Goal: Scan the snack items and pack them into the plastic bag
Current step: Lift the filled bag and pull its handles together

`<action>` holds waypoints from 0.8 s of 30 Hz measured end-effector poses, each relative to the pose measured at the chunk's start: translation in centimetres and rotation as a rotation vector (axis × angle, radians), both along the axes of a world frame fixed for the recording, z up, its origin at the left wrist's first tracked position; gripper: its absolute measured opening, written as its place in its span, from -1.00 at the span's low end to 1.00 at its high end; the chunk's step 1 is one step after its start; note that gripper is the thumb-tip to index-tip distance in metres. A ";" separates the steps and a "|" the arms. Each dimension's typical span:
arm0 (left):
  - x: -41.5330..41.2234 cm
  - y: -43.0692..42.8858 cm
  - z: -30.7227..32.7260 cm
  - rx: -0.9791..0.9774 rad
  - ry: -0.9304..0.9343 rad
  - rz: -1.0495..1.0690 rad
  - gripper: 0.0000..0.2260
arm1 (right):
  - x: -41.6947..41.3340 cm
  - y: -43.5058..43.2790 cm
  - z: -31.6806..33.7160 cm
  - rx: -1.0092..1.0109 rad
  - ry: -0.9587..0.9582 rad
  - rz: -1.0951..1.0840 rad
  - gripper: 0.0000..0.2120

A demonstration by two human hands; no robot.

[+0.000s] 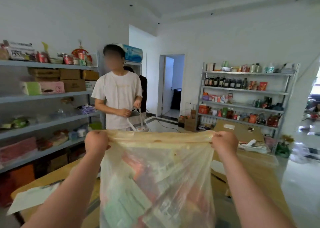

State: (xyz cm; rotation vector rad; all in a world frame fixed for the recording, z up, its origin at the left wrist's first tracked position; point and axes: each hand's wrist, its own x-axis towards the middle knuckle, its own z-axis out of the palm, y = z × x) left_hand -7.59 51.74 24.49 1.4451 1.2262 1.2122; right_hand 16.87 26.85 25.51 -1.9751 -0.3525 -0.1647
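Above the near counter (259,172), the plastic bag (155,158) hung stretched between both hands, its yellowish, see-through film filling the middle of the view. The left hand (97,142) was closed in a fist round the bunched left end of the bag's top edge. The right hand (225,143) was closed the same way round the right end, so that the edge ran taut and nearly level from one to the other. Inside the bag, showing blurred through the film, lay the snack items (135,189): green, red and orange packets piled toward its lower part.

On the counter's near left lay a white sheet of paper (32,198). Across the counter, on the far side, stood a person in a white T-shirt (119,98), one hand on the pale handles of a shopping basket (138,124) that hung just behind the bag's top edge. Grey shelves (43,96) with cartons and packets lined the left wall. A metal rack (242,92) of bottles and boxes stood at the far right, and an open doorway (171,84) showed between the person and the rack.
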 end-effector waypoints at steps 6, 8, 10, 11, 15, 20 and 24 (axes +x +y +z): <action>2.6 4.1 -1.9 -0.116 0.091 -0.137 -0.86 | 1.6 1.1 -1.2 -0.061 0.144 -0.008 -0.80; 2.8 4.8 -2.5 -0.106 0.202 -0.174 -0.86 | 1.6 1.4 -0.9 -0.072 0.227 -0.003 -0.89; 3.1 4.9 -2.8 -0.028 0.274 -0.180 -0.87 | 1.1 1.6 -0.3 -0.067 0.319 0.007 -0.99; 3.3 4.9 -2.8 0.019 0.284 -0.175 -0.85 | 0.9 1.6 0.2 -0.065 0.325 0.005 -0.98; 4.3 4.5 -1.1 0.065 0.155 -0.163 -0.76 | 0.1 1.9 2.7 0.077 0.235 -0.024 -0.82; 3.0 5.1 0.7 0.032 0.042 -0.165 -0.74 | -0.3 1.4 3.6 0.173 0.198 -0.059 -0.89; 2.1 5.3 0.7 -0.042 0.052 -0.226 -0.77 | 0.0 0.7 2.4 0.175 0.208 -0.075 -0.87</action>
